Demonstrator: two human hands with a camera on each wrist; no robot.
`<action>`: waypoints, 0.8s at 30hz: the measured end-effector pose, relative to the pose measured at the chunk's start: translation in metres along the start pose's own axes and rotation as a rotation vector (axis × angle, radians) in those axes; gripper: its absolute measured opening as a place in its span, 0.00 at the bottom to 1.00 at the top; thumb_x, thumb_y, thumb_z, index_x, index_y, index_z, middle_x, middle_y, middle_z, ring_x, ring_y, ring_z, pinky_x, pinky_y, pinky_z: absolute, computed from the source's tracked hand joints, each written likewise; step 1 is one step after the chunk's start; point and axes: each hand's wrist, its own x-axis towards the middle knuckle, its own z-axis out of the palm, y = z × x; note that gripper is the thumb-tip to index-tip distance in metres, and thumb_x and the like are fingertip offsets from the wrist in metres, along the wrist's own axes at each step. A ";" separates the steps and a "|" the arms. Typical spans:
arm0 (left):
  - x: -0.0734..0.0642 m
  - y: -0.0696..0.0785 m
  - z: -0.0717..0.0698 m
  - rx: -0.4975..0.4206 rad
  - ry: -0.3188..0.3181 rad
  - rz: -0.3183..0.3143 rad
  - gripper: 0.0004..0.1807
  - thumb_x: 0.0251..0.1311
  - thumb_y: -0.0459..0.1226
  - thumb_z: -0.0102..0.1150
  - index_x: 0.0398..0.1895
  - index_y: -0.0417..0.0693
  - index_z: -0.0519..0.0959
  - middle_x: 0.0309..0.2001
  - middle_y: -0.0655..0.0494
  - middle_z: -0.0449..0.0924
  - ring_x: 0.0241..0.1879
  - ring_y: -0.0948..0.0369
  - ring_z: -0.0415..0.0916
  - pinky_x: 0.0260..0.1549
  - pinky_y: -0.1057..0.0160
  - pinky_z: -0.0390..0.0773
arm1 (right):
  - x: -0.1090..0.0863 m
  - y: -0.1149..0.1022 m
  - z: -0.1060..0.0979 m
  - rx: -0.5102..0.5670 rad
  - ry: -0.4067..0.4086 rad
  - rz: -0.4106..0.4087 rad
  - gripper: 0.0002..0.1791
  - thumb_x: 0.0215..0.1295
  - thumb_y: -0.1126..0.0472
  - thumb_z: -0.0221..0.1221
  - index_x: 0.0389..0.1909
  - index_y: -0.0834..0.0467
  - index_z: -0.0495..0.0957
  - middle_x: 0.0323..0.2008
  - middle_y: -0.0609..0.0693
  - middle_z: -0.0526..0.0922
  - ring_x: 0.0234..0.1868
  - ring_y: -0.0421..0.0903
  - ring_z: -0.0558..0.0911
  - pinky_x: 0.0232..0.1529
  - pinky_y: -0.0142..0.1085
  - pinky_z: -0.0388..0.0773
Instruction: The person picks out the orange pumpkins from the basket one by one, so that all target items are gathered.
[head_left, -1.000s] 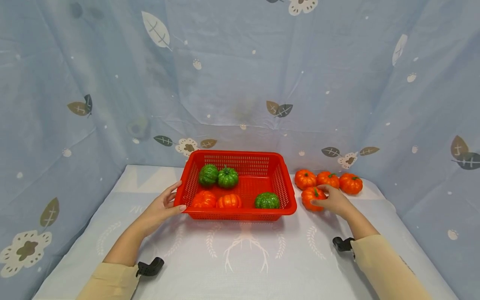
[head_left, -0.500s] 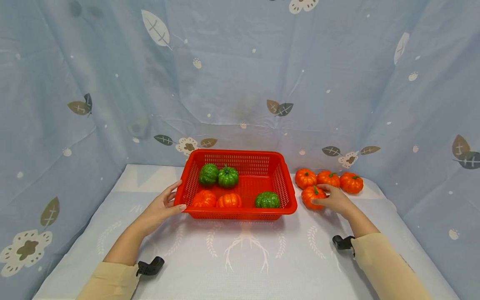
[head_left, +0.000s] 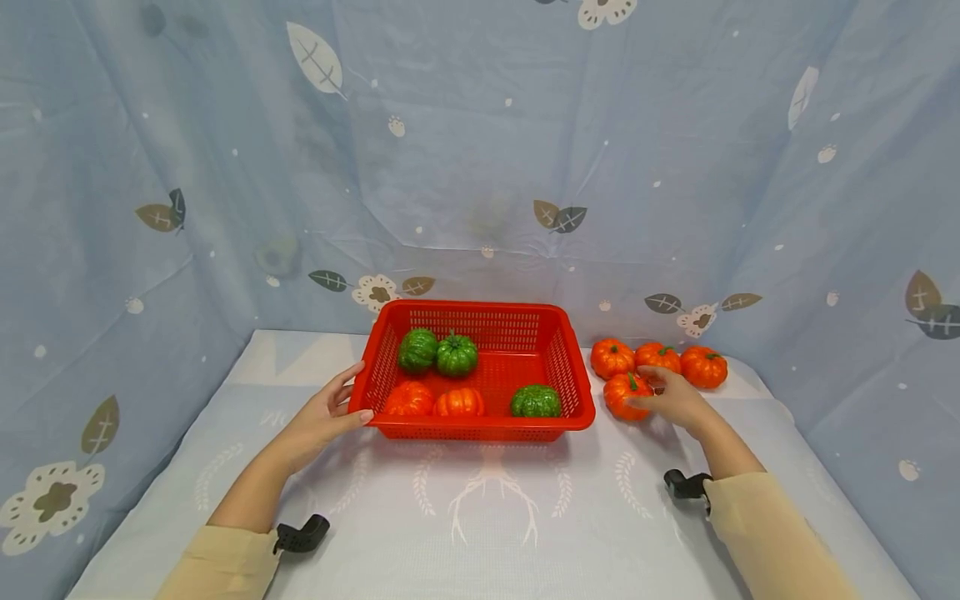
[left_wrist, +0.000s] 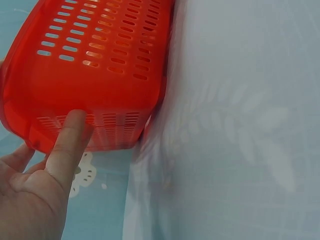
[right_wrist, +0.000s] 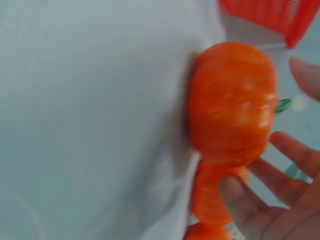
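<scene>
A red plastic basket [head_left: 480, 427] sits at the middle of the table. At its left end, my left hand [head_left: 318, 425] touches the rim and wall with extended fingers; in the left wrist view one straight digit lies against the perforated wall. My right hand [head_left: 677, 404] is beside the front orange toy pumpkin [head_left: 621, 397], its fingers spread around the far and right sides. The right wrist view shows a gap between the thumb and this pumpkin [right_wrist: 232, 102], while other fingertips lie close to it; contact is hard to tell.
Inside the basket are two orange pumpkins, one being [head_left: 459, 402], and three green pumpkins, including one at the front right [head_left: 536, 401]. Behind the right hand, three orange pumpkins [head_left: 657, 357] stand in a row. A patterned blue curtain [head_left: 480, 167] hangs behind the white-covered table [head_left: 495, 517].
My right hand has shifted very slightly rightward, its fingers loosening a little around the front pumpkin. That pumpkin, the left hand and the basket stay put.
</scene>
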 end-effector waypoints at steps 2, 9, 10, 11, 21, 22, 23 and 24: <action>0.000 0.000 0.000 0.000 -0.001 0.001 0.48 0.63 0.32 0.64 0.81 0.50 0.46 0.71 0.31 0.58 0.66 0.35 0.64 0.51 0.66 0.78 | -0.004 -0.004 -0.001 0.005 0.023 -0.016 0.44 0.63 0.49 0.67 0.72 0.66 0.61 0.68 0.71 0.63 0.65 0.71 0.64 0.61 0.64 0.68; 0.001 0.000 0.001 -0.012 -0.007 -0.005 0.49 0.63 0.31 0.64 0.81 0.50 0.46 0.71 0.31 0.57 0.66 0.36 0.64 0.51 0.66 0.78 | -0.023 -0.026 0.002 -0.017 0.125 -0.048 0.32 0.68 0.53 0.62 0.67 0.65 0.68 0.66 0.70 0.68 0.65 0.71 0.67 0.58 0.64 0.71; 0.001 0.000 0.001 -0.011 -0.008 -0.006 0.49 0.63 0.32 0.64 0.81 0.50 0.46 0.71 0.31 0.57 0.66 0.36 0.64 0.51 0.66 0.78 | -0.026 -0.030 0.003 -0.014 0.145 -0.054 0.30 0.69 0.53 0.61 0.66 0.65 0.69 0.66 0.70 0.68 0.64 0.71 0.68 0.57 0.64 0.72; 0.001 0.000 0.001 -0.011 -0.007 -0.006 0.49 0.63 0.32 0.64 0.81 0.50 0.46 0.71 0.31 0.57 0.66 0.36 0.64 0.51 0.66 0.78 | -0.029 -0.033 0.004 -0.007 0.167 -0.066 0.29 0.70 0.54 0.60 0.66 0.65 0.70 0.66 0.69 0.69 0.64 0.71 0.69 0.57 0.63 0.72; 0.001 -0.001 -0.001 -0.007 -0.003 -0.002 0.48 0.64 0.32 0.64 0.81 0.51 0.46 0.72 0.32 0.57 0.67 0.36 0.64 0.51 0.66 0.78 | -0.043 -0.068 0.028 0.075 0.341 -0.271 0.15 0.70 0.62 0.60 0.54 0.64 0.79 0.56 0.63 0.77 0.56 0.65 0.78 0.55 0.58 0.76; 0.001 -0.001 -0.001 -0.007 -0.004 -0.002 0.48 0.64 0.32 0.64 0.81 0.51 0.46 0.72 0.32 0.57 0.67 0.36 0.64 0.51 0.66 0.78 | -0.042 -0.072 0.032 0.083 0.346 -0.289 0.14 0.69 0.63 0.60 0.53 0.64 0.79 0.55 0.62 0.78 0.55 0.64 0.79 0.54 0.57 0.78; 0.001 -0.002 -0.001 -0.007 -0.004 -0.003 0.48 0.64 0.32 0.64 0.81 0.52 0.46 0.72 0.32 0.57 0.67 0.36 0.64 0.51 0.66 0.78 | -0.042 -0.075 0.036 0.090 0.348 -0.302 0.13 0.69 0.64 0.61 0.52 0.63 0.80 0.53 0.61 0.78 0.54 0.64 0.80 0.52 0.56 0.79; 0.001 -0.002 -0.001 -0.006 -0.004 -0.003 0.48 0.64 0.32 0.64 0.81 0.52 0.46 0.72 0.32 0.57 0.67 0.36 0.64 0.51 0.66 0.77 | -0.042 -0.079 0.039 0.094 0.351 -0.318 0.13 0.69 0.64 0.61 0.51 0.62 0.80 0.52 0.60 0.79 0.54 0.63 0.80 0.52 0.56 0.79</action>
